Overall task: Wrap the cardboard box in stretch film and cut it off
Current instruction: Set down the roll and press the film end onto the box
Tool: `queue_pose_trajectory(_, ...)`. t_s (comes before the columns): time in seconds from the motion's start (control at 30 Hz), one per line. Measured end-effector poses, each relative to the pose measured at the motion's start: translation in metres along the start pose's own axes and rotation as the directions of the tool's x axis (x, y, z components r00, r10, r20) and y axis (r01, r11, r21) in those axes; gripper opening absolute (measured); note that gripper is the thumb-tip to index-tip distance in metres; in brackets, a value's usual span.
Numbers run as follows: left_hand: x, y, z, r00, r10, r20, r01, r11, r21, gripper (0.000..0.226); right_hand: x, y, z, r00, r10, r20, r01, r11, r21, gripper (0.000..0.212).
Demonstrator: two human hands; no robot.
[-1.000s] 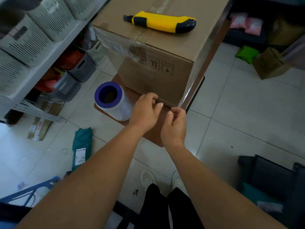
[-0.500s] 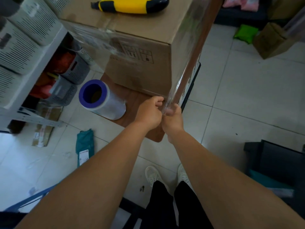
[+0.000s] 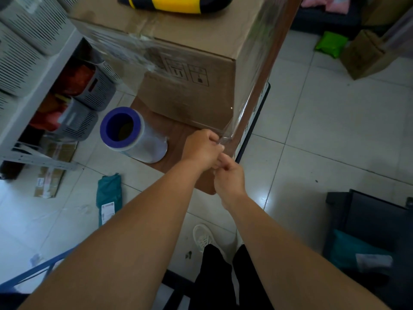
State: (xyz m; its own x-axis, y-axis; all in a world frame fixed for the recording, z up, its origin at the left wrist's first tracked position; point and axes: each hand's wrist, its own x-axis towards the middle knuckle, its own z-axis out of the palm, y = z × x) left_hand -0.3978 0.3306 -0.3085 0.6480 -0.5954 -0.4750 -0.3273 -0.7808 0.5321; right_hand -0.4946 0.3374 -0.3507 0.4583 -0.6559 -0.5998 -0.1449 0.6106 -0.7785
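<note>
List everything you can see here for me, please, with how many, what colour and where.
brown cardboard box: one, on the wooden board, clear stretch film over it
yellow-and-black utility knife: one, on the box top
film roll with purple core: one, lying on the board, left of the hands
brown wooden board: one, under the box
grey slotted baskets: several, on shelves at left
teal parcel: one, on the floor
left hand: pinches the film's end
right hand: curled beside the left hand, grips the film tail
</note>
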Motion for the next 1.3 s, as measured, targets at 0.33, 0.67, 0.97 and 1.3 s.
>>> queue_pose_trajectory(0.33, 0.008, -0.023, -0.006, 0.998, 0.027, -0.059, -0.026, 0.999, 0.02, 0.018, 0.024, 0.0, 0.007, 0.911, 0.403, -0.09, -0.372, 0.895, 0.248, 0.035)
queue_pose_trajectory(0.67, 0.001, -0.015, -0.007, 0.994, -0.046, 0.095, 0.053, 0.996, -0.073, 0.056, 0.042, -0.005, 0.024, 0.879, 0.474, 0.055, -0.434, 0.746, 0.505, 0.021)
queue_pose_trajectory(0.97, 0.015, -0.017, -0.002, 0.993, 0.037, -0.11, -0.025, 0.994, 0.109, 0.013, 0.048, 0.005, 0.018, 0.856, 0.507, 0.101, -0.445, 0.623, 0.643, 0.031)
queue_pose_trajectory(1.3, 0.029, -0.03, -0.014, 0.982, 0.158, -0.105, -0.136, 0.972, 0.191, 0.01, 0.059, 0.004, 0.04, 0.842, 0.54, -0.011, -0.429, 0.682, 0.593, 0.01)
